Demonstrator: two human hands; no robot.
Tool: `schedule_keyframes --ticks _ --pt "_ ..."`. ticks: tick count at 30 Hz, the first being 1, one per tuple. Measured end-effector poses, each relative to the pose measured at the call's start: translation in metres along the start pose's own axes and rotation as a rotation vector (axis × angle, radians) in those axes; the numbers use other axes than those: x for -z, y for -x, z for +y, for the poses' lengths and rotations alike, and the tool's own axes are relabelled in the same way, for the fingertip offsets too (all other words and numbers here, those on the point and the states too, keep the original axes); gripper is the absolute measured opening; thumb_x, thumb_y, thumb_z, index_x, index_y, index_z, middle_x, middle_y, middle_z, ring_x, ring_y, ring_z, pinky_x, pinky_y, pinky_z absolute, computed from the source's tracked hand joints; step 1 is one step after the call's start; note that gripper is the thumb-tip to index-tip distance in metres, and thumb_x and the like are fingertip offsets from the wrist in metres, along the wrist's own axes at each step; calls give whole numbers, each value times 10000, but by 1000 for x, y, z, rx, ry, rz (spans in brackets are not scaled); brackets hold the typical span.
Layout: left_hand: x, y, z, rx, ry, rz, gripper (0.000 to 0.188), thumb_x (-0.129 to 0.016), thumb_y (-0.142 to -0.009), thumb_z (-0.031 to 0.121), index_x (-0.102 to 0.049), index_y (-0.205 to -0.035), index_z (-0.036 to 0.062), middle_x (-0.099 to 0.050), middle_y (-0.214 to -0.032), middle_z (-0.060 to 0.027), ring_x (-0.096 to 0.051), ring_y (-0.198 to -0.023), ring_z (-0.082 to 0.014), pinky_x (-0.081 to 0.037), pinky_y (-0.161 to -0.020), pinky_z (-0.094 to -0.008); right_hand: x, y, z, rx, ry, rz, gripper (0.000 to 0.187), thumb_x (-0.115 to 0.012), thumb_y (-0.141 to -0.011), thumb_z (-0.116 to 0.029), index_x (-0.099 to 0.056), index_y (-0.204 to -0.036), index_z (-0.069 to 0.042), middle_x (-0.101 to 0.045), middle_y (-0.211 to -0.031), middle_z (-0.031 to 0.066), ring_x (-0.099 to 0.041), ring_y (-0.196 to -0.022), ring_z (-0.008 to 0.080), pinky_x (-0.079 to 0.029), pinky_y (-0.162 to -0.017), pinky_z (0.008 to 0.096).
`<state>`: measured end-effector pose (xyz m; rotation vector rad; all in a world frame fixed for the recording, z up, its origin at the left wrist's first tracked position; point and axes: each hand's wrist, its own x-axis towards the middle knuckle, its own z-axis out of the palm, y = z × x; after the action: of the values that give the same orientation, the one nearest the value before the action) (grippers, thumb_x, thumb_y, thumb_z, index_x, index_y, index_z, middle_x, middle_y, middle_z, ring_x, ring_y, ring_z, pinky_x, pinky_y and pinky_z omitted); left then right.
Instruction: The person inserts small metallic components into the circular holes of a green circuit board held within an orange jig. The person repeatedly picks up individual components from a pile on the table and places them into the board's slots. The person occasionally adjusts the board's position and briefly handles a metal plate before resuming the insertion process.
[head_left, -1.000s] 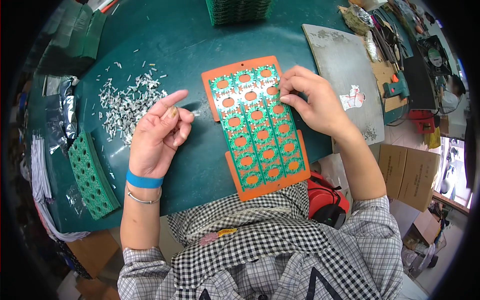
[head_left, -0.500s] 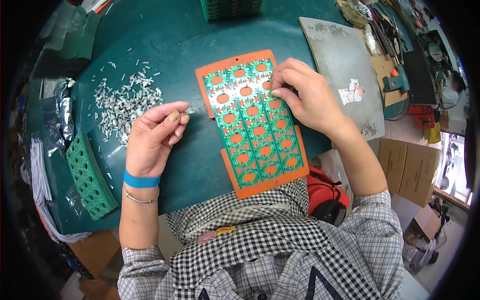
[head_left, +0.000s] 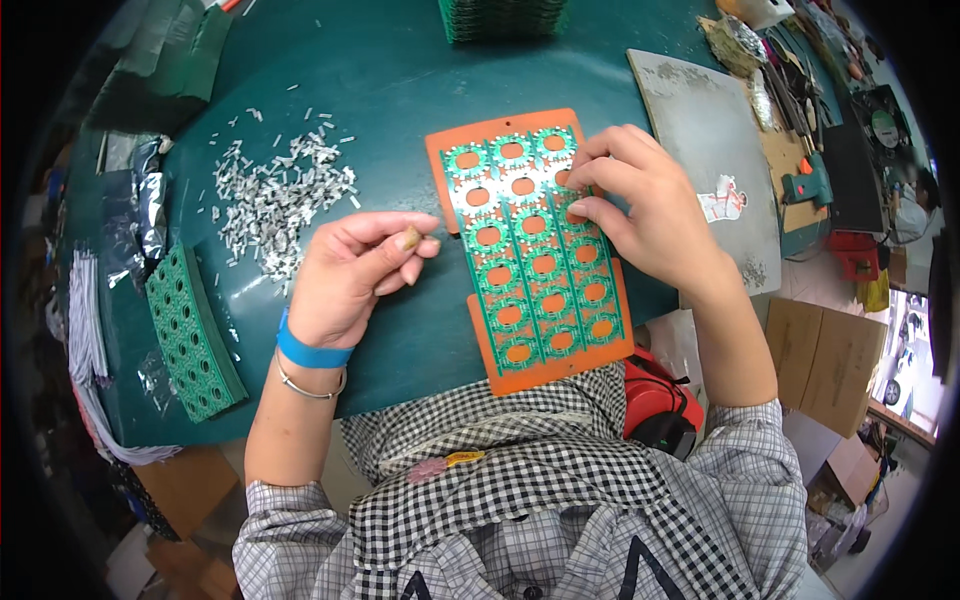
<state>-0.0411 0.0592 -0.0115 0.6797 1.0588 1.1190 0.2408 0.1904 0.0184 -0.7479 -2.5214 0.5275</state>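
A green circuit board panel with rows of ring-shaped boards lies on an orange holder. My right hand is over the panel's upper right edge, thumb and forefinger bent in at one ring. Anything between those fingertips is too small to make out. Left of the panel, my left hand is held above the table with thumb and fingers pinched together. What they hold is hidden. Beyond that hand lies a loose pile of small silver-white pieces.
Another green panel stack and a bundle of white wires lie at the left. More stacked panels stand at the far edge. A grey metal plate and a green-handled tool are at the right, near cardboard boxes.
The whole view has shifted, moving the scene rightward. My left hand is closer to the panel, and the silver pieces seen at its fingertips no longer show. My right hand stays at the panel's edge.
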Motion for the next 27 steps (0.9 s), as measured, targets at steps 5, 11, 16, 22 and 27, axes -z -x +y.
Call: schedule_keyframes --ticks 5,11,16,22,27 --pt "-14 3 6 10 -6 -18 375 -658 -959 59 -592 -1318 -30 -729 -1002 -125 -615 -734 -86 -430 -567 -163 -21 -14 -38 56 -267 42 148 -765 -751 -68 -682 -870 -38 -627 -913 85 -622 -905 295 -517 -778 412" --pt "-24 7 3 -16 -55 -38 451 -634 -969 13 -528 -1407 -2 -722 -968 -74 -619 -776 -76 -500 -665 -203 -48 -21 -62 48 -408 61 134 -758 -745 -56 -649 -820 -36 -608 -877 88 -621 -888 302 -515 -755 417" --pt "-29 9 5 -36 -79 -17 458 -629 -972 12 -519 -1417 -2 -718 -949 -63 -624 -784 -86 -519 -709 -220 -45 -21 -60 -24 -474 118 140 -749 -767 -35 -645 -860 -27 -608 -875 92 -629 -804 269 -520 -685 363" --pt "-32 8 0 -81 -115 -44 451 -620 -975 9 -519 -1415 -6 -722 -966 -75 -628 -791 -97 -530 -745 -238 -42 -15 -60 -60 -560 89 136 -751 -790 -28 -639 -867 -28 -623 -886 84 -636 -769 216 -519 -658 334" --pt "-30 9 -6 -108 -165 -53 425 -621 -976 21 -541 -1392 -12 -723 -996 -97 -620 -772 -89 -513 -712 -221 -48 -16 -62 11 -509 201 87 -707 -797 5 -631 -834 -16 -622 -892 79 -629 -799 197 -509 -685 316"
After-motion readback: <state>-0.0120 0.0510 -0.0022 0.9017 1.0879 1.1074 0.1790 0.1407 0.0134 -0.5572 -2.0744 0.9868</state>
